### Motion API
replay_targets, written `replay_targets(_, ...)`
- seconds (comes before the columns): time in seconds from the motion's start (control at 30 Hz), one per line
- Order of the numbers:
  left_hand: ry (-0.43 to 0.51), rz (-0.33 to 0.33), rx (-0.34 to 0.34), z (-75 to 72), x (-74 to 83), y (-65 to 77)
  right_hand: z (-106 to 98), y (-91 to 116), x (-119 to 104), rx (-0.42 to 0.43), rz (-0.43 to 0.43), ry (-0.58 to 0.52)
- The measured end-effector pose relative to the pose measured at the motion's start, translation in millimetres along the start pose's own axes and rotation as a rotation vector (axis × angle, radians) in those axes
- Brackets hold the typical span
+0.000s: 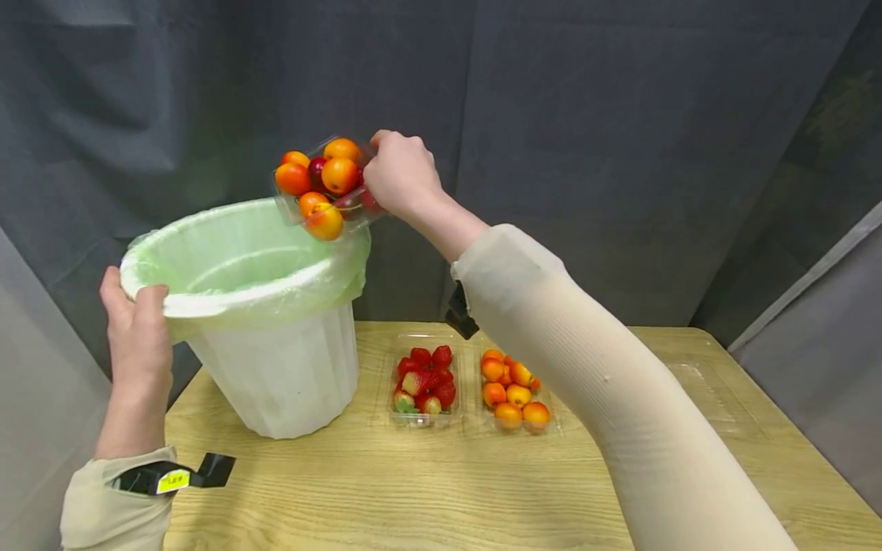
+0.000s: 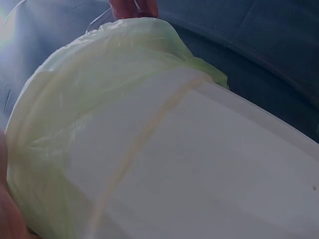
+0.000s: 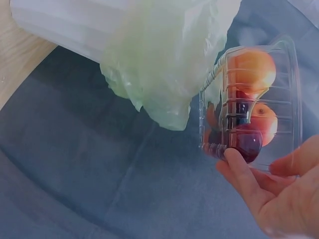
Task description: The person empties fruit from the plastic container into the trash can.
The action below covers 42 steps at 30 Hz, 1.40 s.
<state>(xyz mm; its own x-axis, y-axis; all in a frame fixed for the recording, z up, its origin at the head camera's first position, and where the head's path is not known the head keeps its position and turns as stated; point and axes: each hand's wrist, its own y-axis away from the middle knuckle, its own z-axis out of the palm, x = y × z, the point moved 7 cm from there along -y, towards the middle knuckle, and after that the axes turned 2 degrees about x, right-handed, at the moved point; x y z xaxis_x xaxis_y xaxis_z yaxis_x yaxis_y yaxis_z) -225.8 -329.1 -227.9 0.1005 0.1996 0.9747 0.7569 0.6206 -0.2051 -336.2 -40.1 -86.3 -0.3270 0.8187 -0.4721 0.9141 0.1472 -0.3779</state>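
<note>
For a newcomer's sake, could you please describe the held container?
Find the white, green-lined plastic bin. By its rim, the right hand holds a clear plastic container. Unlike the clear strawberry box and clear orange-fruit box, it mixes orange and dark-red fruit.

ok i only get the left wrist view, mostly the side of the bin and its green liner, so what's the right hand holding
Observer: The right hand grips a clear box with orange fruit and dark red fruit in it.
Operator: and is it level
Observer: No, it is tilted, up by the rim of the bin.
Operator: ok what's on the table just right of the bin
Observer: A strawberry tray, clear plastic, with red strawberries inside.
</note>
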Motion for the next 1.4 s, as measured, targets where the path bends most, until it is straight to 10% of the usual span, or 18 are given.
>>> replay_targets(0.97, 0.008, 0.018, 0.003, -2.9, 0.1, 3.2, 42, 10, -49, 0.113, -0.278, 0.344)
replay_targets(1.4, 0.027, 0.009, -0.006, -2.9, -0.2, 4.3, 43, 23, -64, 0.324, -0.509, 0.567)
